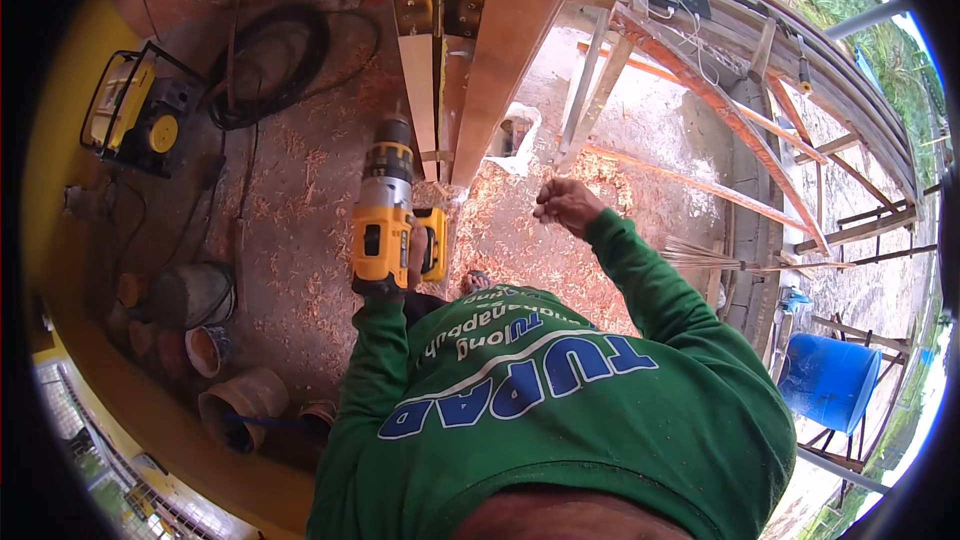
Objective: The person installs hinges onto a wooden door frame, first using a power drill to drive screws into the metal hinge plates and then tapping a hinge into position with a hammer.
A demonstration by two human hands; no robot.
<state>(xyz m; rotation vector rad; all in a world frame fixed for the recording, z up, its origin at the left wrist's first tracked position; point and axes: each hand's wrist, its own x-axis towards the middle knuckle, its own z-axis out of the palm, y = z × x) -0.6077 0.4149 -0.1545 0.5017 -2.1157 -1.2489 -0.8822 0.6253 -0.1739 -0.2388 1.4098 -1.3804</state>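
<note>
A yellow and black cordless drill (383, 215) is upright in front of my body, its chuck pointing away from me. My left hand (414, 258) is wrapped round its handle, mostly hidden behind the drill body. Out to the right, my right hand (567, 205) has its fingers curled together in a pinch; whatever they hold, if anything, is too small to make out. Ahead of the drill stand two wooden boards (520, 30) side by side, joined by a metal hinge (440, 7) with screws in it. The chuck is close to the lower end of the left board.
Wood shavings (310, 165) litter the floor. At left are a yellow and black machine (150, 110), a coiled black hose (268, 65) and several buckets (240, 408). Orange-brown wooden lengths (700, 100) lean at the right, near a blue drum (828, 380). A white sack (515, 140) lies beyond my right hand.
</note>
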